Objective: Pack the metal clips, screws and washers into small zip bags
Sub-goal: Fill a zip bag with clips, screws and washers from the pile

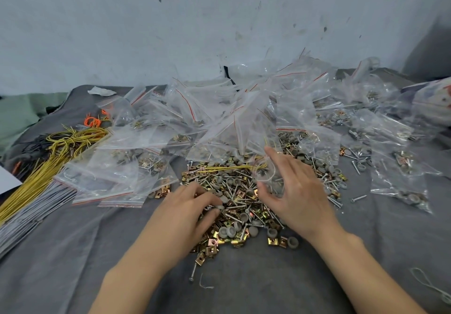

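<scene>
Grey-clothed counter (pixel 73 252). Filled zip bags (pixel 185 118), too many to count, are heaped on its far side. The hardware pile (pixel 244 206) of clips, screws and washers lies near centre. Left hand (pixel 188 208) is palm down, fingers curled and pinching into the hardware pile. Right hand (pixel 297 191) has fingers spread straight, touching one small clear bag (pixel 266 174).

Clearance map.
I find bare grey cloth (pixel 244 279) open nearest me; the hardware pile (pixel 240 199) fills the centre, heaped zip bags (pixel 214 118) block the far side up to the wall (pixel 170 25), and wire bundles (pixel 44 167) crowd the left.
</scene>
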The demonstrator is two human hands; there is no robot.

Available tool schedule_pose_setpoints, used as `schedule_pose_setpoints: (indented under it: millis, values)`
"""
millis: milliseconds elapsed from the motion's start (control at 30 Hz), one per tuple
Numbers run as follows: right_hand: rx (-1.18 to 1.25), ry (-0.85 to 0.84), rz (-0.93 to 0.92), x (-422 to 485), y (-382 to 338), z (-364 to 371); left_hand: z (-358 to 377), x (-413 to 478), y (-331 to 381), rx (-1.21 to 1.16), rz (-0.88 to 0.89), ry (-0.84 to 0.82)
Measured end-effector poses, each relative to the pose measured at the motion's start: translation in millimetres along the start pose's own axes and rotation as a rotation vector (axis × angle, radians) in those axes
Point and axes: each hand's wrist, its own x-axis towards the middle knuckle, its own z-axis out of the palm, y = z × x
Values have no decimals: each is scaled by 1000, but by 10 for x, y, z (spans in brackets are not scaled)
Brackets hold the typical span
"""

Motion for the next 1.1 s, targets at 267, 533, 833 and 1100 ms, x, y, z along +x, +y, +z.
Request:
schedule_pose_setpoints:
  millis: [267,533,833,1100]
  values:
    - [12,6,-15,11,24,38,-40,214,142,-673,-283,250]
    - [36,22,-14,2,32,20,-56,361,152,-1321,-450,249]
    - [47,36,-22,4,20,5,-18,446,256,-1128,-334,285]
    - [73,47,-11,-19,39,26,-17,674,529,-603,32,255]
